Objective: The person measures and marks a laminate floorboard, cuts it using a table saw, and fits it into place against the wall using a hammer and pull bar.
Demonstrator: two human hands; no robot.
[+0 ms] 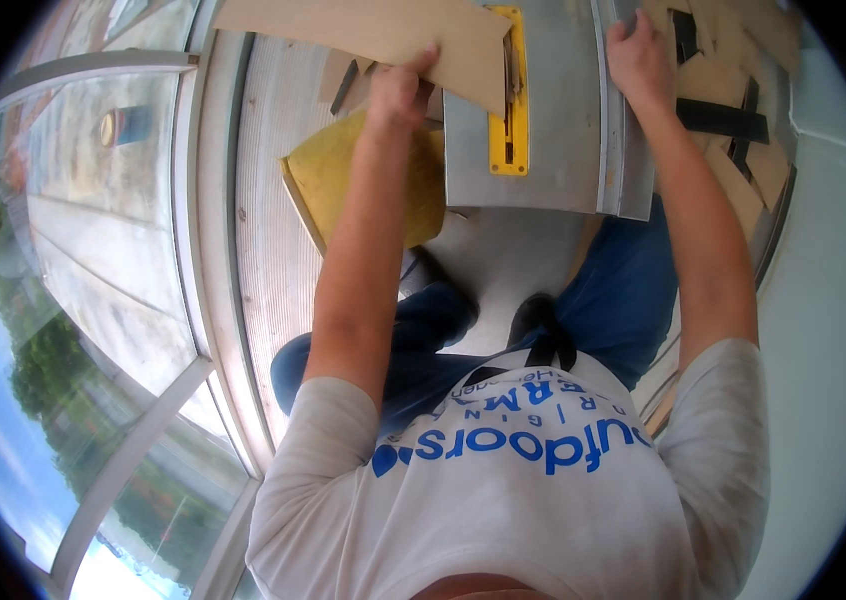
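Observation:
A thin brown board [393, 30] lies across the left of a grey saw table [563, 150], its right end at the slot of the yellow blade insert [510, 150]. Gripping the board's near edge, my left hand [403, 97] has its thumb on top and its other fingers mostly hidden. To the right of the insert, a long metal fence [615, 150] runs away from me. The fingers of my right hand [640, 70] are curled over the fence's right side.
A yellow piece [343, 165] stands on the ribbed floor [268, 200] left of the saw. Brown offcuts [733, 185] and black strips [723, 118] are heaped at the right, beside a pale wall [833, 250]. Framed windows [188, 200] line the left side.

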